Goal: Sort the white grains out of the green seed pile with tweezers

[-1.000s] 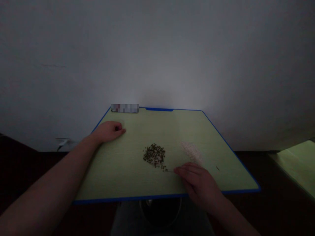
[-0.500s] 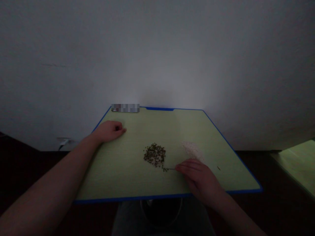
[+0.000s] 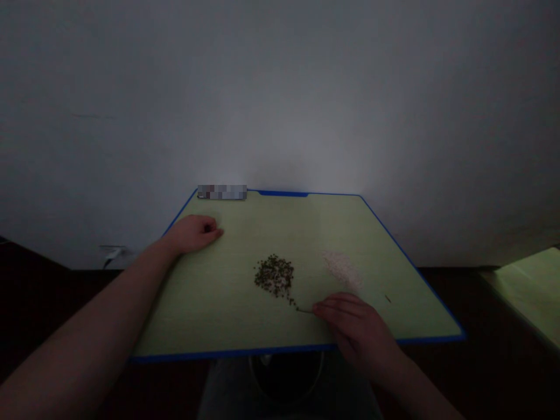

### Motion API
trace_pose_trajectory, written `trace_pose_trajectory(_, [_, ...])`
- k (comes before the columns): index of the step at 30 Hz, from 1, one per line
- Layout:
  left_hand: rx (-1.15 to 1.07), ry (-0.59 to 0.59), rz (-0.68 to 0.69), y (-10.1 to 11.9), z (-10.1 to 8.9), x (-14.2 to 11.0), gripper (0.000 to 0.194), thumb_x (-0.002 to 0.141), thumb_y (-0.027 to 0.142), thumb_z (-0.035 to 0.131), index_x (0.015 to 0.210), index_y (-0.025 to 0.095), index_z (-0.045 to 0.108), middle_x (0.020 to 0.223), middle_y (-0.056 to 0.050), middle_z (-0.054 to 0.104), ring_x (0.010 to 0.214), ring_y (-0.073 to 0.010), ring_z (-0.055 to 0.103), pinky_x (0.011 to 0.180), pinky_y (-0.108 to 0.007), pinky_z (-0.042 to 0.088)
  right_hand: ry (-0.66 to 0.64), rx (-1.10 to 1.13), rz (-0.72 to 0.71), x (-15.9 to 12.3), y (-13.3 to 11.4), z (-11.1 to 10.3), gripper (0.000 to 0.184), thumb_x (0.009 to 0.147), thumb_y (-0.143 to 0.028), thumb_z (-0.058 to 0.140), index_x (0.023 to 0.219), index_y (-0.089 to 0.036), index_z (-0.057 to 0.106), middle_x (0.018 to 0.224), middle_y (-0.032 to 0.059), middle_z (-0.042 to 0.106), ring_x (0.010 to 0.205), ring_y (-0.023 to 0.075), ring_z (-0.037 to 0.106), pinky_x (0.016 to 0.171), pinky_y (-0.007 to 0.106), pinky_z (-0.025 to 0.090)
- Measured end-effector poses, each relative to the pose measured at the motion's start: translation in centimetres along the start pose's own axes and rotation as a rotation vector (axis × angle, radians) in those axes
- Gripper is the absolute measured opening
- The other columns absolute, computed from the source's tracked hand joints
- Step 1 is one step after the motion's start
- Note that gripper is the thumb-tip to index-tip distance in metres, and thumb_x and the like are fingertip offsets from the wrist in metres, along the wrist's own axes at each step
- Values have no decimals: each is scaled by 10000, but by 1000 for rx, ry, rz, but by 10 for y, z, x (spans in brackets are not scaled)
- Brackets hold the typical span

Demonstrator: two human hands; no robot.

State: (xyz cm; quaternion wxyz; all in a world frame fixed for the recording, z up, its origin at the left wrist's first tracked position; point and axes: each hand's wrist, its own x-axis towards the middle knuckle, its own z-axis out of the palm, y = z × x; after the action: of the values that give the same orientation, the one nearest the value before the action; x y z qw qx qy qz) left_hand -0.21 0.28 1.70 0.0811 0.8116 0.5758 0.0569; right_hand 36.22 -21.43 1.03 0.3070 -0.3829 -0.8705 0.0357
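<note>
My right hand (image 3: 356, 326) is closed in a pinch on a thin stick (image 3: 305, 311) that lies low over the tabletop. The stick's tip is at a few small dark green beans (image 3: 293, 303) trailing from the near side of a pile. That pile (image 3: 274, 276) mixes dark green beans with pale grains, probably rice. Just beyond my right hand lies a separate heap of whitish grains (image 3: 342, 268). My left hand (image 3: 196, 233) rests on the left of the table, fingers loosely curled, with nothing visible in them.
The pale green table (image 3: 271, 221) has a blue rim. A blurred-out flat object (image 3: 222, 192) lies at its far left corner. One short dark sliver (image 3: 388, 298) lies on the right. Below the near edge is a dark round container (image 3: 286, 376). A wall (image 3: 280, 116) stands behind.
My right hand has drawn the stick slightly toward the near edge. Some loose beans now trail in a line from the pile. My left hand stays put.
</note>
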Motion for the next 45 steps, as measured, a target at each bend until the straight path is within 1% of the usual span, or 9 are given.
trace_pose_trajectory(6, [4, 6, 16, -3, 2, 0, 380, 807, 534, 446, 643, 200, 523, 615, -22, 559, 601, -148, 486, 589, -289, 314, 18, -10, 3, -1, 1, -2, 432, 820, -21, 437, 1168, -193, 627, 1017, 74, 750, 925, 199, 691, 823, 388, 585])
trace_pose_trajectory(11, [-3, -14, -2, 0, 0, 0, 372, 802, 523, 452, 645, 196, 535, 615, -18, 565, 593, -143, 486, 589, -286, 316, 15, -22, 14, -4, 4, -3, 444, 808, -25, 436, 1165, -202, 633, 1005, 77, 751, 920, 204, 690, 822, 394, 584])
trace_pose_trajectory(18, [8, -3, 16, -2, 1, 0, 381, 807, 530, 446, 645, 196, 537, 620, -23, 567, 595, -145, 487, 587, -288, 315, 14, -37, -2, -1, -5, 3, 415, 812, -16, 440, 1140, -175, 639, 1017, 70, 753, 907, 201, 688, 810, 373, 589])
trace_pose_trajectory(24, [18, 4, 10, -3, 2, 0, 383, 810, 533, 446, 655, 196, 541, 627, -22, 577, 603, -144, 493, 592, -281, 316, 71, -114, 78, 0, -3, 3, 398, 810, -19, 438, 1093, -181, 666, 955, 73, 758, 855, 208, 701, 776, 378, 602])
trace_pose_trajectory(28, [18, 4, 4, -2, 1, -1, 384, 811, 536, 444, 652, 199, 537, 621, -20, 574, 599, -144, 492, 587, -282, 313, 101, -123, 120, 2, -3, 0, 373, 824, -29, 440, 1068, -188, 673, 916, 71, 756, 821, 204, 704, 751, 381, 607])
trace_pose_trajectory(34, [23, 5, 5, -2, 1, -1, 382, 807, 537, 447, 640, 203, 525, 617, -20, 577, 600, -149, 501, 584, -284, 316, 86, -77, 72, 9, -6, 2, 377, 828, -30, 434, 1083, -178, 670, 938, 71, 758, 834, 201, 702, 774, 382, 601])
trace_pose_trajectory(39, [15, 1, 6, 0, -1, -2, 372, 807, 528, 446, 645, 202, 524, 622, -23, 573, 605, -151, 499, 591, -285, 323, 47, -55, 66, 15, -7, 7, 387, 814, -21, 430, 1080, -160, 674, 949, 80, 757, 844, 207, 697, 782, 388, 594])
trace_pose_trajectory(45, [13, -3, 2, -1, -1, -3, 373, 807, 525, 454, 646, 198, 535, 624, -23, 578, 601, -147, 493, 588, -286, 314, 36, -43, 38, 15, -8, 9, 359, 821, -29, 441, 1075, -132, 673, 957, 93, 755, 855, 221, 695, 786, 403, 589])
